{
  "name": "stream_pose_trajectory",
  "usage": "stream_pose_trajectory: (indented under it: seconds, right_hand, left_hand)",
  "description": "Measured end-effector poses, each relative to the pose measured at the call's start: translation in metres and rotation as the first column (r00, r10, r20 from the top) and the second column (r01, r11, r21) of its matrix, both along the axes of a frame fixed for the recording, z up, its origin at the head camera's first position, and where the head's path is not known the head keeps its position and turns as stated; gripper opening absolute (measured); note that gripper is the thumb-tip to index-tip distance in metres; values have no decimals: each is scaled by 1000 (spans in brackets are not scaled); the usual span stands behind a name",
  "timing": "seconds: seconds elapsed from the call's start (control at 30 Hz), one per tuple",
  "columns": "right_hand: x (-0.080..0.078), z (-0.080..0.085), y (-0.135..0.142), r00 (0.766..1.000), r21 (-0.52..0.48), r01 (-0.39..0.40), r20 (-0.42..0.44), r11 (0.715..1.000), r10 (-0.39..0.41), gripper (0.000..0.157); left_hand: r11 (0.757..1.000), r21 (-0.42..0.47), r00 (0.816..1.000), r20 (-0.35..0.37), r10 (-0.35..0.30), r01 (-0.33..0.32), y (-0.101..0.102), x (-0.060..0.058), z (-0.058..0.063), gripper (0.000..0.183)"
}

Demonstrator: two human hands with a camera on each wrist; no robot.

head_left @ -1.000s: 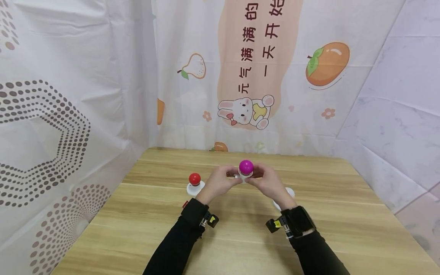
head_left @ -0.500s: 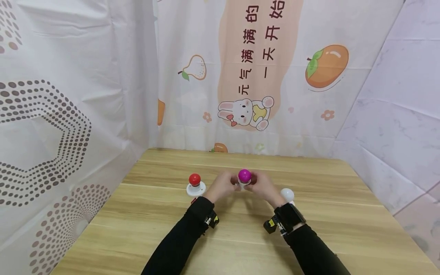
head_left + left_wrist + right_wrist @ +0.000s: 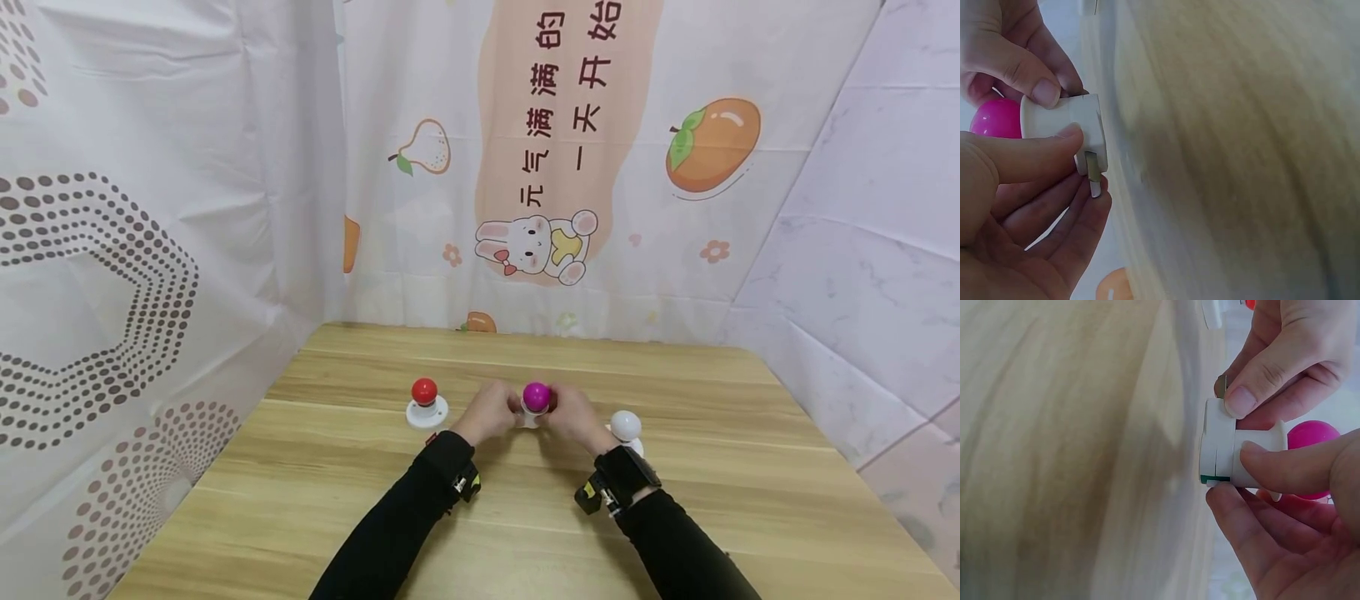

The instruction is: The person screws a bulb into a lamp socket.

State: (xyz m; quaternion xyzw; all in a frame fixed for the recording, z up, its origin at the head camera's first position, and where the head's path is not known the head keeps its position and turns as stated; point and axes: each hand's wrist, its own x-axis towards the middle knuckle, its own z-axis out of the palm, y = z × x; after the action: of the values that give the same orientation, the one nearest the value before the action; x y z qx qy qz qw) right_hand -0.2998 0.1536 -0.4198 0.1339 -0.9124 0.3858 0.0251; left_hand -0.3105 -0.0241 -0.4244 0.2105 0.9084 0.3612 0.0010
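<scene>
Both hands hold a white bulb holder (image 3: 530, 420) with a magenta bulb (image 3: 536, 397) in its top, upright and close over the tabletop in the head view. My left hand (image 3: 488, 411) pinches it from the left, my right hand (image 3: 574, 415) from the right. In the left wrist view, a metal prong (image 3: 1094, 175) sticks out of the holder's side by the left fingers (image 3: 1088, 215). The right wrist view shows the right thumb (image 3: 1266, 464) along the white body, with a dark green strip (image 3: 1213, 479) at the base's edge.
A red bulb (image 3: 424, 392) stands in a round white base (image 3: 416, 415) left of the hands. Just beyond the right wrist is a white bulb (image 3: 626, 426) on another white base. Printed curtains (image 3: 420, 250) hang behind and beside the wooden table (image 3: 517, 542).
Both hands have come down and nearer with the bulb holder and magenta bulb. The right wrist has shifted, so more of the white bulb shows. The red bulb stays put.
</scene>
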Motion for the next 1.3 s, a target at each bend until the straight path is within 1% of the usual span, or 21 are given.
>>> stream_pose_trajectory:
  seconds: [0.2,0.37,0.53,0.8,0.9,0.97,1.07,1.13,1.17,1.23,1.3]
  right_hand:
    - [-1,-5,-1,1000,32,-10,-10,999,10,26]
    - [-2,-8,-2,1000,35,-8,-6,999,8,26]
    - [-4,-8,-4,1000,47,5,-3,999,-5,26]
    - [-11,-13,-7,1000,27,11,3,1000,-11,31]
    - [-13,-13,-7,1000,33,3,-12,999,-3,32]
    - [-13,-12,-7,1000,35,-7,-14,999,7,32]
    - [-10,-9,-3,1000,56,-14,-3,998,14,37]
    - [-8,-5,1,1000,83,-18,-9,996,19,43]
    - [-6,-1,3,1000,95,-18,-13,995,19,47]
    - [-3,9,7,999,133,-1,-32,991,6,47]
    - [0,21,11,997,157,14,-71,987,-3,44]
  left_hand:
    - [999,-39,1000,15,11,-11,-1,2,0,6]
    - [998,-58,1000,22,10,-9,-2,3,-2,6]
    - [998,-61,999,29,33,-32,-1,1,-3,4]
    - [996,-67,997,32,67,-65,-2,-5,-6,4]
    - [995,-71,997,31,66,-64,-2,-7,-7,4]
    - [995,-77,998,33,58,-56,-2,-6,-6,4]
    - [994,-94,997,45,59,-55,-3,-2,-3,12]
    - [988,-137,996,38,80,-75,-5,1,0,21]
    - [983,-158,994,40,98,-91,-6,3,3,27]
    - [976,-182,989,53,135,-123,-9,7,10,36]
    - [967,-203,986,25,165,-156,-12,8,19,38]
